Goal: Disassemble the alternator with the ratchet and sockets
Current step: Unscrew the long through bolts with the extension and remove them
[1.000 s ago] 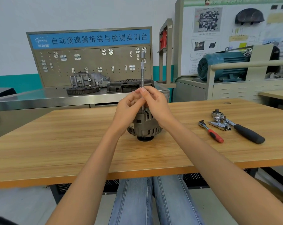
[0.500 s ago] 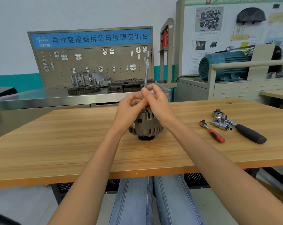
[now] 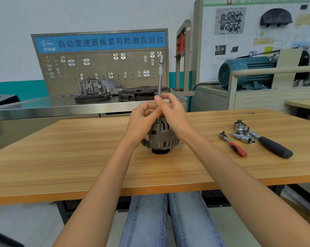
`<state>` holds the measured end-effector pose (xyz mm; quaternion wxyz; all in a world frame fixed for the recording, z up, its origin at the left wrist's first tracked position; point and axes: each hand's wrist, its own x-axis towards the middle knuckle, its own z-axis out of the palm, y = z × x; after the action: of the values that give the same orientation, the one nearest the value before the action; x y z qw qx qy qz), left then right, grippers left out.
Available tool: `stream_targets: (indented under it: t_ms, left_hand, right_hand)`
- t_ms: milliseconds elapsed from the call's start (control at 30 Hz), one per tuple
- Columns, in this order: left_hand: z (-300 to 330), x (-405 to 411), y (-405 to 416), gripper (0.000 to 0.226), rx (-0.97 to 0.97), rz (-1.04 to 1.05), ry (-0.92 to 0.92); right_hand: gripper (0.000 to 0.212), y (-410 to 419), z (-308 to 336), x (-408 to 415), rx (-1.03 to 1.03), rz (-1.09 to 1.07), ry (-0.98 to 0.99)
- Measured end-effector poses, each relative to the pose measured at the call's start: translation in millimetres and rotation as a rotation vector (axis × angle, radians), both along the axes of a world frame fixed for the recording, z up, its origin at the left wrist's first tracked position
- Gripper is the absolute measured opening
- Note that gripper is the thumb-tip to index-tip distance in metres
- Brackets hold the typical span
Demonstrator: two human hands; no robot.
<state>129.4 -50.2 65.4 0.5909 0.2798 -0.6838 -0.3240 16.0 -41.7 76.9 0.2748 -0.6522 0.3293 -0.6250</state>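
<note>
A grey alternator (image 3: 161, 139) stands upright on its black pulley in the middle of the wooden table (image 3: 79, 157). A long chrome extension bar (image 3: 160, 77) rises almost straight up from its top. My left hand (image 3: 143, 120) and my right hand (image 3: 172, 113) both pinch the bar's lower part just above the alternator. The bar's lower end and the alternator's top are hidden behind my fingers. To the right lie a small red-handled ratchet (image 3: 233, 144), a larger black-handled ratchet (image 3: 264, 139) and some chrome sockets (image 3: 242, 137).
Behind the table stands a steel bench (image 3: 44, 106) with a gear ring, a metal housing and a black clutch cover under a pegboard. A blue electric motor (image 3: 245, 72) sits on a cabinet at the back right. My knees are under the table's front edge.
The bar's top swung right from upright, then came back nearly upright. Both hands stay pinched on it above the alternator.
</note>
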Motion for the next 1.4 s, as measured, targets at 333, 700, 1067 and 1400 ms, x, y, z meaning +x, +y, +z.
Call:
stream_targets:
  t_ms: [333,700,1067,1400]
  left_hand:
    - [1.5,1.1,3.1,0.018,-0.001,-0.03,-0.013]
    - [-0.6,-2.1,1.4,0.008,-0.02,0.018,0.014]
    - [-1.5,0.5,1.9,0.015,-0.047,-0.019,-0.009]
    - [-0.1,-2.4,0.7,0.011,-0.002,0.066,0.003]
  right_hand:
    - [0.021,0.3,0.8,-1.8,-0.075,0.001,0.066]
    - [0.008,0.0,-1.3,-0.4,-0.077,-0.022,0.034]
    - [0.02,-0.8,1.8,-2.8,-0.057,0.025,0.078]
    - [0.01,2.8,3.6,-1.9,0.021,0.032,0.032]
